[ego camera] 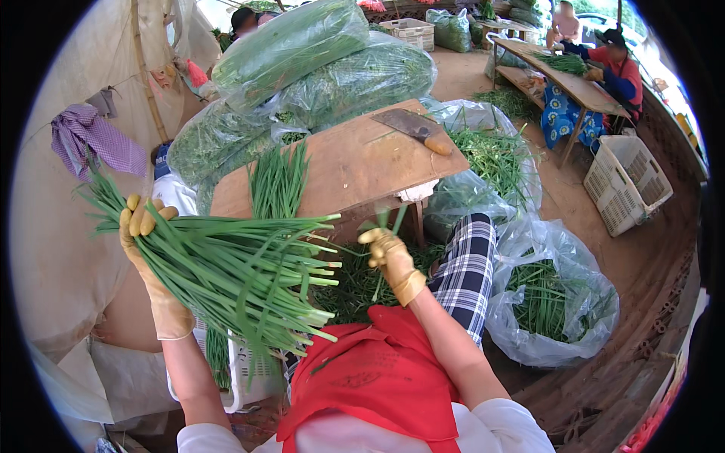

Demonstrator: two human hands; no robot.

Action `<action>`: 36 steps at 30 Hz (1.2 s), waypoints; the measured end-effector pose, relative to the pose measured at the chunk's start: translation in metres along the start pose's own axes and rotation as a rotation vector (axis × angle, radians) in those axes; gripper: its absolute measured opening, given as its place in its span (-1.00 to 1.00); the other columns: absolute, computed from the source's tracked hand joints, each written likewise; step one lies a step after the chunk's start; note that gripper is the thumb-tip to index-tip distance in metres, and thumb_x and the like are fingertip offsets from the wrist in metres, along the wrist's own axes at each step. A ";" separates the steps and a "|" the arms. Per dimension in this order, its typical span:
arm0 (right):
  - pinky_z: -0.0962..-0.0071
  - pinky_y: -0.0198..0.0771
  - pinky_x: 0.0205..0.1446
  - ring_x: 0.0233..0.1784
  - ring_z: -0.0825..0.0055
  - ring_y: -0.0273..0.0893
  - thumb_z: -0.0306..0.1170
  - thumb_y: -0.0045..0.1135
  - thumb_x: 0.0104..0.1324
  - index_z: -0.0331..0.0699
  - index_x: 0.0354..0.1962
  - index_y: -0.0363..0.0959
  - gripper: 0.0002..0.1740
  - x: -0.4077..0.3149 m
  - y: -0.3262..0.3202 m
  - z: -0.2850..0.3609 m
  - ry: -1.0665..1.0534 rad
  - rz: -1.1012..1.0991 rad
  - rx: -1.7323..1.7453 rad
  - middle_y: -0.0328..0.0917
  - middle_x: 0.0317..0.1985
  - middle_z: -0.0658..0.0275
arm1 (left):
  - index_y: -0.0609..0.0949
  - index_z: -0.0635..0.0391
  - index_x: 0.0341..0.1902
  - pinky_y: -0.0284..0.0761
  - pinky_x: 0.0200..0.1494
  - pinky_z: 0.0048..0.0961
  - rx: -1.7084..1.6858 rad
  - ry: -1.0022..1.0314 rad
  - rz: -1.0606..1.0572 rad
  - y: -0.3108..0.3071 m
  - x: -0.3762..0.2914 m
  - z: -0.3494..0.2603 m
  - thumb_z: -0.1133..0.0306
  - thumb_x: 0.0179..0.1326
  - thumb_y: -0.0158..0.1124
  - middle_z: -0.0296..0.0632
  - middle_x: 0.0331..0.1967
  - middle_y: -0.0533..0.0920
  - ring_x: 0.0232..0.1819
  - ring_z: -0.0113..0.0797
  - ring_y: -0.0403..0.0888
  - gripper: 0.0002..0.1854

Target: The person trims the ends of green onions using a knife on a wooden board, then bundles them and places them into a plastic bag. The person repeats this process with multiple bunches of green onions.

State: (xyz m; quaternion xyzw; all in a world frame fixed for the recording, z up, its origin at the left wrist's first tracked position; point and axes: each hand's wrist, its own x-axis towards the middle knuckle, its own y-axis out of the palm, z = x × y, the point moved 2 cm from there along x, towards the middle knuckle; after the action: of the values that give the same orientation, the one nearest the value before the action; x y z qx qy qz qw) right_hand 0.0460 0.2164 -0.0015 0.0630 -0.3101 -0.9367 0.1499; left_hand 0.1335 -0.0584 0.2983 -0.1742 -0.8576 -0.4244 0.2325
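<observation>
My left hand (146, 218), in a tan rubber glove, grips a large bunch of long flat green leaves, likely garlic chives (243, 272), near their leafy end; the pale cut ends point right. In a matching glove, my right hand (388, 255) holds a few loose green leaves (391, 219) over my lap, slightly blurred. Beyond both hands stands a wooden board table (351, 158). A smaller bunch of chives (278, 181) lies at its left part, and a broad-bladed knife with a wooden handle (416, 129) lies near its far right edge.
Large plastic bags of greens (357, 73) are piled behind the table. Open bags of leaves (544, 300) stand at right, near a white plastic crate (628, 181). Another crate (255, 374) is at lower left. A co-worker (620, 73) sits at a second table (566, 73).
</observation>
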 end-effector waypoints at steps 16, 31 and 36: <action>0.43 0.45 -0.14 -0.19 0.51 0.52 -0.21 0.06 0.38 -0.34 0.08 0.45 -0.56 -0.033 0.090 0.036 -0.499 0.310 -0.274 0.57 0.01 0.20 | 0.36 -0.01 -0.26 0.31 -0.15 -0.57 -0.146 -0.007 0.004 0.001 -0.003 0.005 0.48 0.36 0.10 -0.49 -0.56 0.32 -0.41 -0.59 0.27 -0.87; 0.65 0.06 -0.53 -0.61 0.72 0.15 -0.11 -0.15 0.54 -0.42 -0.02 0.52 -0.50 -0.070 0.031 0.021 0.108 0.267 0.447 0.22 -0.68 0.49 | 0.38 0.01 -0.24 0.32 -0.16 -0.55 -0.100 0.080 0.070 -0.004 -0.010 -0.015 0.50 0.33 0.12 -0.51 -0.59 0.31 -0.48 -0.58 0.26 -0.88; 0.70 -0.01 -0.52 -0.58 0.82 0.08 -0.29 0.17 0.38 -0.28 -0.20 0.51 -0.79 -0.098 0.080 0.050 0.124 0.285 0.127 0.31 -0.56 0.55 | 0.37 0.00 -0.28 0.32 -0.16 -0.53 -0.100 0.061 0.061 0.000 -0.011 -0.005 0.50 0.33 0.10 -0.50 -0.62 0.31 -0.49 -0.59 0.27 -0.87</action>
State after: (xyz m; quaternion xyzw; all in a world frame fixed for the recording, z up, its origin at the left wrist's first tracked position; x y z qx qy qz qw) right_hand 0.1479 0.2153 0.0891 0.0854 -0.3648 -0.8787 0.2960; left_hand 0.1438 -0.0639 0.2951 -0.1987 -0.8221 -0.4644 0.2627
